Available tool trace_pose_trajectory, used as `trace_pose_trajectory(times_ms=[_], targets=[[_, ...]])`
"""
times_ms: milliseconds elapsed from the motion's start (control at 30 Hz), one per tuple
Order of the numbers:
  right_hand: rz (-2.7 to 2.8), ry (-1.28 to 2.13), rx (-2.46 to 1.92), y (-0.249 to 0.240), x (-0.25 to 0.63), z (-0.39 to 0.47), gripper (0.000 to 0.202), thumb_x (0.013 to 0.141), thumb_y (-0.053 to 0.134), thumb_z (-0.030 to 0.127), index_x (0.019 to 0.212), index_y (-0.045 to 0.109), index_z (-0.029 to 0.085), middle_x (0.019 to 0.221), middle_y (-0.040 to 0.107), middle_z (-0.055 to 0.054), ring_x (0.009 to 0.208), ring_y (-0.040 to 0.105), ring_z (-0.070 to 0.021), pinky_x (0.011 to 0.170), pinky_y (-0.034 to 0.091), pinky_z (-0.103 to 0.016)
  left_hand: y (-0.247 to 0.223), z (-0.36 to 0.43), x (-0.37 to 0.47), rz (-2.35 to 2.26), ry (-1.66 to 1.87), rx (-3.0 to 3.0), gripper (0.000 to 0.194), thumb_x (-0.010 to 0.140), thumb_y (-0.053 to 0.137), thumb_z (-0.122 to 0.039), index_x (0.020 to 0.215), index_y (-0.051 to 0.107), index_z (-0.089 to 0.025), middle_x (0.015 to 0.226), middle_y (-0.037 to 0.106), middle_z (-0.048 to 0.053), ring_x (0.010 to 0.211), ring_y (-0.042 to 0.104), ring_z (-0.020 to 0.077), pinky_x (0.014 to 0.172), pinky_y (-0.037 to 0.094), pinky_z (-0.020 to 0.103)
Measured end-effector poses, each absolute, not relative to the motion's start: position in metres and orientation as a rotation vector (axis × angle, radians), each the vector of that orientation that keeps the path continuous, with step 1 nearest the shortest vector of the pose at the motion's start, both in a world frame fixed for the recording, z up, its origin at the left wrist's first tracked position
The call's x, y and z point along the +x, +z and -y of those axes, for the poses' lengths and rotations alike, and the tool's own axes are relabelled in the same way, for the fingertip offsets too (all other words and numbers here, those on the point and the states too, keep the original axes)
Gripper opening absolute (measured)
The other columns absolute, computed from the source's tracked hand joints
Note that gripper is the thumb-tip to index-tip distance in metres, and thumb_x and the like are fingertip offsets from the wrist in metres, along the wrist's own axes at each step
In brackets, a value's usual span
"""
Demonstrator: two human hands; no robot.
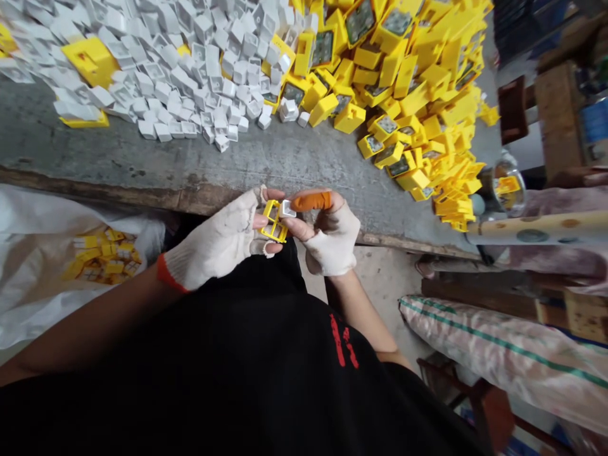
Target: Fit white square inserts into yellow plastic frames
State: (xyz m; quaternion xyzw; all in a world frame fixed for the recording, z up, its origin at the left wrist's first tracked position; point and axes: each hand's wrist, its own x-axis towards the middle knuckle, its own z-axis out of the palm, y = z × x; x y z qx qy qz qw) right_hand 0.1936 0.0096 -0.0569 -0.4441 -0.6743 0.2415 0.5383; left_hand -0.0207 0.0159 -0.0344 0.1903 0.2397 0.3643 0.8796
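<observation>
In front of my body, just off the table's near edge, my left hand (228,231) in a white fingerless glove grips a yellow plastic frame (274,229) with rectangular openings. My right hand (330,231), also gloved and with an orange cover on one finger, pinches a small white plastic cap (287,209). The cap is at the upper right part of the frame; whether it sits inside an opening, I cannot tell. Beyond my hands, many loose white caps (180,76) are heaped on the table, beside a pile of yellow plastic housings (408,82).
The grey table (190,168) has a worn wooden front edge. At the left hangs a white sack (28,253) holding yellow pieces (107,256). A clear container (510,183) stands at the right table end, near a pale pole (536,229). A full sack (503,348) lies lower right.
</observation>
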Motion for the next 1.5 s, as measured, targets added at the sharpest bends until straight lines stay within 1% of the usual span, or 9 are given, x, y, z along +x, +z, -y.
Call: trace_pose_trajectory(times_ms=[267, 433, 533, 633, 733, 867, 1167, 1367, 1500], targets=[[1.773, 0.373, -0.930, -0.037, 0.187, -0.014, 0.008, 0.107, 0.087, 0.043, 0.108, 0.085, 0.034, 0.102, 0.087, -0.001, 0.094, 0.081, -0.0268, 0.089, 0.064, -0.050, -0.043, -0.011, -0.020, -0.375, 0.814, 0.258, 0.041, 0.088, 0.105, -0.021, 0.116, 0.074, -0.023, 0.115, 0.083, -0.001, 0.096, 0.081, 0.0180, 0.074, 0.074, 0.029], [1.991, 0.513, -1.006, -0.034, 0.195, -0.016, 0.017, 0.110, 0.080, 0.050, 0.113, 0.088, 0.035, 0.118, 0.086, -0.005, 0.106, 0.081, -0.0280, 0.096, 0.066, -0.050, -0.043, -0.011, -0.025, -0.464, 0.820, 0.233, 0.044, 0.084, 0.109, -0.025, 0.114, 0.076, -0.022, 0.109, 0.086, -0.002, 0.085, 0.083, 0.0175, 0.070, 0.076, 0.031], [1.963, 0.548, -1.061, -0.036, 0.207, -0.049, 0.023, 0.112, 0.077, 0.050, 0.125, 0.088, 0.034, 0.121, 0.086, -0.005, 0.109, 0.081, -0.0272, 0.099, 0.068, -0.048, -0.039, -0.015, -0.029, -0.540, 0.864, 0.247, 0.048, 0.082, 0.111, -0.034, 0.114, 0.077, -0.022, 0.109, 0.088, 0.001, 0.092, 0.088, 0.0228, 0.070, 0.075, 0.030], [1.954, 0.380, -1.275, -0.041, 0.212, -0.110, 0.018, 0.108, 0.077, 0.034, 0.123, 0.087, 0.029, 0.114, 0.085, -0.005, 0.105, 0.080, -0.0271, 0.100, 0.067, -0.048, -0.034, -0.021, -0.033, -0.604, 0.906, 0.284, 0.053, 0.080, 0.111, -0.047, 0.112, 0.077, -0.021, 0.108, 0.089, 0.008, 0.096, 0.090, 0.0290, 0.065, 0.071, 0.027], [2.174, 0.294, -1.578, -0.048, 0.197, -0.169, 0.029, 0.099, 0.082, 0.024, 0.128, 0.083, 0.024, 0.116, 0.086, -0.008, 0.104, 0.079, -0.0292, 0.101, 0.066, -0.051, -0.031, -0.026, -0.035, -0.704, 0.967, 0.271, 0.046, 0.085, 0.107, -0.047, 0.109, 0.077, -0.021, 0.103, 0.088, 0.007, 0.087, 0.088, 0.0270, 0.058, 0.067, 0.025], [2.360, 0.155, -1.721, -0.052, 0.168, -0.200, 0.032, 0.099, 0.082, 0.028, 0.130, 0.079, 0.021, 0.129, 0.086, -0.014, 0.119, 0.077, -0.0376, 0.107, 0.060, -0.057, -0.026, -0.029, -0.033, -0.773, 1.017, 0.208, 0.028, 0.094, 0.098, -0.035, 0.108, 0.077, -0.022, 0.104, 0.085, 0.004, 0.092, 0.089, 0.0279, 0.058, 0.066, 0.025], [2.478, 0.124, -1.605, -0.050, 0.197, -0.128, 0.015, 0.107, 0.070, 0.027, 0.118, 0.081, 0.025, 0.121, 0.085, -0.012, 0.117, 0.075, -0.0336, 0.106, 0.053, -0.051, -0.024, -0.031, -0.027, -0.812, 1.044, 0.255, 0.018, 0.102, 0.085, -0.030, 0.108, 0.070, -0.023, 0.100, 0.082, 0.005, 0.081, 0.083, 0.0260, 0.055, 0.065, 0.029], [2.377, 0.221, -1.483, -0.060, 0.209, -0.101, 0.015, 0.107, 0.075, 0.033, 0.116, 0.085, 0.028, 0.127, 0.085, -0.011, 0.120, 0.075, -0.0336, 0.106, 0.053, -0.051, -0.021, -0.026, -0.024, -0.864, 1.059, 0.309, 0.023, 0.102, 0.083, -0.029, 0.114, 0.064, -0.025, 0.104, 0.080, 0.003, 0.083, 0.084, 0.0257, 0.057, 0.062, 0.029], [2.170, 0.354, -1.389, -0.065, 0.224, -0.102, 0.029, 0.104, 0.080, 0.044, 0.129, 0.083, 0.028, 0.128, 0.085, -0.011, 0.116, 0.076, -0.0331, 0.104, 0.059, -0.051, -0.025, -0.021, -0.027, -0.859, 1.071, 0.320, 0.030, 0.102, 0.084, -0.034, 0.125, 0.065, -0.026, 0.116, 0.083, 0.006, 0.093, 0.085, 0.0273, 0.061, 0.060, 0.028]])
